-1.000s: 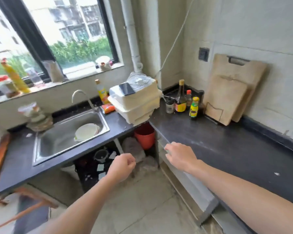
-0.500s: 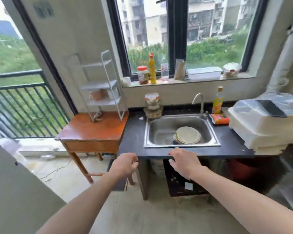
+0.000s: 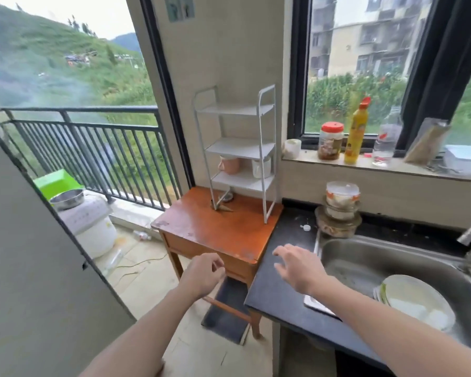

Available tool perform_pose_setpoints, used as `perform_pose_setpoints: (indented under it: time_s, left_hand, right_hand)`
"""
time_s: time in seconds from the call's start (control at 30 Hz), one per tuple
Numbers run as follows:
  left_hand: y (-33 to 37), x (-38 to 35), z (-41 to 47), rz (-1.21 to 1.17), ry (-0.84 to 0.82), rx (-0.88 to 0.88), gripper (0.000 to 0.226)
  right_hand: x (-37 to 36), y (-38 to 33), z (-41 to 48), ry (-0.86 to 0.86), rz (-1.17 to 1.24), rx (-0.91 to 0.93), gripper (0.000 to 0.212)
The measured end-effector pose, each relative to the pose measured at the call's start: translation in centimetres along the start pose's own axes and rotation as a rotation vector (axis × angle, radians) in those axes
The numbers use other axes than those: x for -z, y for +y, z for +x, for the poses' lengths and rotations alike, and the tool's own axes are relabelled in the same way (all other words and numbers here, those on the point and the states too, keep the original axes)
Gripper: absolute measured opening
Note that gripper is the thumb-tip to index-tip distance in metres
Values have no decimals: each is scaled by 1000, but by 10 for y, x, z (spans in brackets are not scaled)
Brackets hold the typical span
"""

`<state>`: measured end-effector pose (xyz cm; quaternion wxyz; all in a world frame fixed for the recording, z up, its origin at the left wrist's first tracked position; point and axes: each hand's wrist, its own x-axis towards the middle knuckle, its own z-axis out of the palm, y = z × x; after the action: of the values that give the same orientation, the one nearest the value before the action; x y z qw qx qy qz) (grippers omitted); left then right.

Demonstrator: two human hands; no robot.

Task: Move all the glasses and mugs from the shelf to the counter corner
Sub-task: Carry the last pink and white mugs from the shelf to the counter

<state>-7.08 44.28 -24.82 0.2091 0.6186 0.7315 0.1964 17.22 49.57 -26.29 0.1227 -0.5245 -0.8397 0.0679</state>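
A white three-tier wire shelf stands on a small orange wooden table. On its lowest tier sit a pink mug at the left and a white mug at the right. The two upper tiers hold nothing. My left hand hovers below the table's front edge, fingers loosely curled and holding nothing. My right hand hangs over the dark counter beside the sink, fingers spread and holding nothing. Both hands are well short of the shelf.
A steel sink with plates lies at the right. Stacked bowls stand on the counter behind it. Jars and bottles line the window sill. A balcony railing, a white bucket and a grey door are at the left.
The view has swung left from the counter corner past the sink to the shelf, which is now closer. Both hands stayed held out in front; the right one has spread its fingers.
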Motion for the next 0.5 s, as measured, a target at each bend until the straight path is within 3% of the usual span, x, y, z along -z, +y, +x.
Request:
perform_pose_setpoints:
  time_s: [0.3, 0.5]
  left_hand:
    - [-35, 47, 112, -23, 95, 96, 17]
    - [-76, 72, 199, -44, 76, 71, 17]
  right_hand:
    - [-12, -17, 163, 2, 34, 151, 34]
    - [-34, -26, 241, 37, 14, 76, 37]
